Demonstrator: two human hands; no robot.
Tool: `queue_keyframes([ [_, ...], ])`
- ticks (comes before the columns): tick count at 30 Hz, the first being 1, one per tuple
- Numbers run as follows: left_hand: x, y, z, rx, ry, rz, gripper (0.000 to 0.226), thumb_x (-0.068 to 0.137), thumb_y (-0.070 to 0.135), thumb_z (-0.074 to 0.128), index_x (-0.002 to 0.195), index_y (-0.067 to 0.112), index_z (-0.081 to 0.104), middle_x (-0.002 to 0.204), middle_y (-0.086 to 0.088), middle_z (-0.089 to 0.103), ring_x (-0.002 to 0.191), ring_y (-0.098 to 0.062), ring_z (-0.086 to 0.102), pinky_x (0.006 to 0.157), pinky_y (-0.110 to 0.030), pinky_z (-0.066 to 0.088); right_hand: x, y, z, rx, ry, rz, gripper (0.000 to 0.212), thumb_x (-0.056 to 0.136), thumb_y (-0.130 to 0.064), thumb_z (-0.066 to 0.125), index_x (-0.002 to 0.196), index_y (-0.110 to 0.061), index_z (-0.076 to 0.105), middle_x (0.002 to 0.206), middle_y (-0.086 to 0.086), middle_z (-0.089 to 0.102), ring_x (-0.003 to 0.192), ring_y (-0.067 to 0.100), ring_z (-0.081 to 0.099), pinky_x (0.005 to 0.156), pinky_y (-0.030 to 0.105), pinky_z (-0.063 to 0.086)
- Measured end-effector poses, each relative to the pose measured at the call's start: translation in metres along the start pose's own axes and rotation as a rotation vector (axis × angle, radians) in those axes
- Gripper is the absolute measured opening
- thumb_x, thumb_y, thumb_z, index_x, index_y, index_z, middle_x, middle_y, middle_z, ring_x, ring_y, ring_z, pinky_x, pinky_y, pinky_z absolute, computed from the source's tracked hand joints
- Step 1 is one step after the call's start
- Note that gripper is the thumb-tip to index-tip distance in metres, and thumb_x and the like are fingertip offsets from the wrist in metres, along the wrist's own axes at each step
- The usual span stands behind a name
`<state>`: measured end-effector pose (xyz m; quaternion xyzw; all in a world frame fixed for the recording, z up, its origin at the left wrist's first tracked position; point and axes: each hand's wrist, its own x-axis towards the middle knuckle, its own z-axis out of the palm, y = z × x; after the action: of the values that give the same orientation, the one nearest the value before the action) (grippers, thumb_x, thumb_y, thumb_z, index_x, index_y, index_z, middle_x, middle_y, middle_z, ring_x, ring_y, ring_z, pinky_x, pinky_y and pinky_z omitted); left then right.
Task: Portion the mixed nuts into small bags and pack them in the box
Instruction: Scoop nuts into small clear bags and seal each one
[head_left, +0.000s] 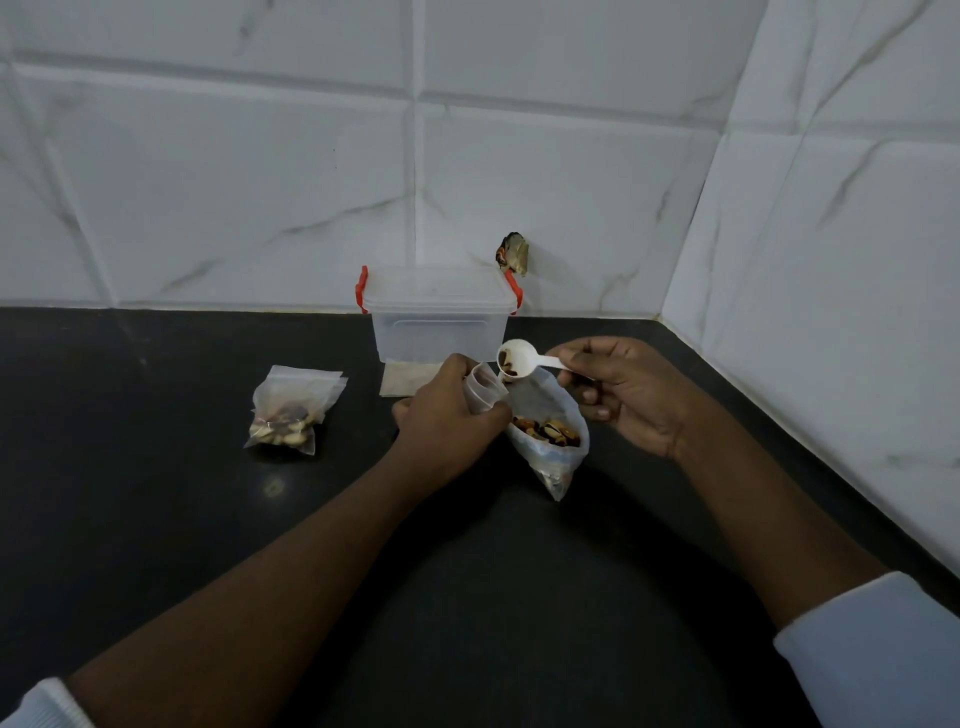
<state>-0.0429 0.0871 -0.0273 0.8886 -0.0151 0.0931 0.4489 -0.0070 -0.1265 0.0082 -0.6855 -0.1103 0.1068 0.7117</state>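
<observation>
Translucent plastic box (439, 332), matt counter (156, 493)

Single head-worn wide-angle camera, facing forward and down along both forearms (311, 545). Near view: left hand (447, 415), right hand (628, 400) at frame centre. Matte black table (156, 519) fills lower half, around and nearer than fingers (589, 397); white marble-look tiled wall (260, 182) rises beyond fingers, corner to their right. Tile lines bowed by lens.

Filled bags (287, 415) lie left, seemingly before the box (439, 317).
</observation>
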Motion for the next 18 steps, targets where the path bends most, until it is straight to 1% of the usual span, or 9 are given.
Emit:
queue_keyframes([
  [2, -0.001, 0.0, -0.001, -0.004, 0.009, 0.018, 0.035, 0.092, 0.043, 0.069, 0.117, 0.038, 0.045, 0.108, 0.02, 0.058, 0.105, -0.006, 0.051, 0.113, -0.046, 0.023, -0.002, 0.0, 0.008, -0.073, -0.018, -0.07, 0.017, 0.1, -0.007, 0.06, 0.108, -0.005, 0.075, 0.081, 0.009, 0.071, 0.058, 0.011, 0.047, 0.048, 0.02, 0.036],
  [5, -0.001, -0.003, 0.0, -0.036, 0.012, 0.029, 0.036, 0.091, 0.045, 0.07, 0.118, 0.036, 0.048, 0.108, 0.019, 0.06, 0.11, -0.01, 0.057, 0.116, -0.052, 0.029, -0.006, 0.0, 0.014, -0.421, -0.058, -0.212, 0.018, 0.097, -0.01, 0.067, 0.107, -0.018, 0.08, 0.094, 0.007, 0.077, 0.067, 0.014, 0.054, 0.055, 0.023, 0.043],
  [6, 0.0, -0.004, 0.001, -0.042, 0.012, 0.028, 0.036, 0.091, 0.046, 0.071, 0.117, 0.036, 0.048, 0.105, 0.02, 0.06, 0.111, -0.012, 0.058, 0.115, -0.055, 0.032, -0.006, 0.0, 0.014, -0.481, -0.07, -0.24, 0.018, 0.096, -0.012, 0.07, 0.107, -0.02, 0.081, 0.098, 0.006, 0.078, 0.068, 0.013, 0.055, 0.056, 0.024, 0.044],
  [8, 0.001, -0.006, 0.002, -0.057, 0.013, 0.036, 0.038, 0.09, 0.047, 0.072, 0.115, 0.038, 0.046, 0.101, 0.023, 0.056, 0.11, -0.013, 0.059, 0.111, -0.057, 0.038, -0.007, -0.001, 0.013, -0.483, -0.069, -0.268, 0.017, 0.093, -0.012, 0.073, 0.106, -0.02, 0.081, 0.1, 0.005, 0.078, 0.07, 0.015, 0.055, 0.057, 0.024, 0.045],
  [10, 0.002, -0.008, 0.003, -0.067, 0.02, 0.056, 0.041, 0.088, 0.048, 0.074, 0.114, 0.04, 0.044, 0.101, 0.026, 0.054, 0.11, -0.013, 0.059, 0.109, -0.057, 0.041, -0.007, -0.003, 0.011, -0.484, -0.039, -0.289, 0.017, 0.091, -0.012, 0.075, 0.105, -0.019, 0.081, 0.098, 0.006, 0.077, 0.072, 0.015, 0.056, 0.058, 0.022, 0.045],
  [13, 0.002, -0.009, 0.004, -0.085, 0.016, 0.065, 0.042, 0.085, 0.051, 0.073, 0.113, 0.041, 0.043, 0.102, 0.027, 0.054, 0.11, -0.012, 0.059, 0.109, -0.057, 0.042, -0.007, -0.005, 0.004, -0.491, 0.021, -0.31, 0.015, 0.091, -0.013, 0.076, 0.104, -0.018, 0.08, 0.094, 0.006, 0.077, 0.069, 0.007, 0.056, 0.059, 0.016, 0.045],
  [15, 0.003, -0.01, 0.004, -0.094, 0.033, 0.064, 0.042, 0.085, 0.049, 0.073, 0.114, 0.039, 0.044, 0.102, 0.023, 0.056, 0.107, -0.009, 0.059, 0.106, -0.053, 0.045, -0.005, -0.005, -0.002, -0.515, 0.081, -0.326, 0.013, 0.091, -0.016, 0.076, 0.102, -0.02, 0.081, 0.081, -0.002, 0.074, 0.065, 0.006, 0.052, 0.058, 0.015, 0.044],
  [16, 0.004, -0.01, 0.005, -0.106, 0.053, 0.07, 0.043, 0.086, 0.047, 0.074, 0.115, 0.037, 0.044, 0.104, 0.019, 0.057, 0.106, -0.009, 0.059, 0.102, -0.048, 0.049, -0.004, -0.005, -0.005, -0.531, 0.109, -0.328, 0.011, 0.092, -0.017, 0.076, 0.101, -0.02, 0.081, 0.075, -0.007, 0.071, 0.064, 0.004, 0.052, 0.057, 0.014, 0.043],
  [18, 0.001, -0.007, 0.003, -0.145, 0.096, 0.085, 0.049, 0.086, 0.043, 0.077, 0.119, 0.033, 0.043, 0.108, 0.014, 0.057, 0.104, -0.009, 0.06, 0.085, -0.029, 0.052, -0.003, -0.005, -0.008, -0.552, 0.146, -0.3, 0.009, 0.093, -0.018, 0.075, 0.099, -0.02, 0.081, 0.072, -0.007, 0.071, 0.061, 0.001, 0.052, 0.055, 0.012, 0.043],
])
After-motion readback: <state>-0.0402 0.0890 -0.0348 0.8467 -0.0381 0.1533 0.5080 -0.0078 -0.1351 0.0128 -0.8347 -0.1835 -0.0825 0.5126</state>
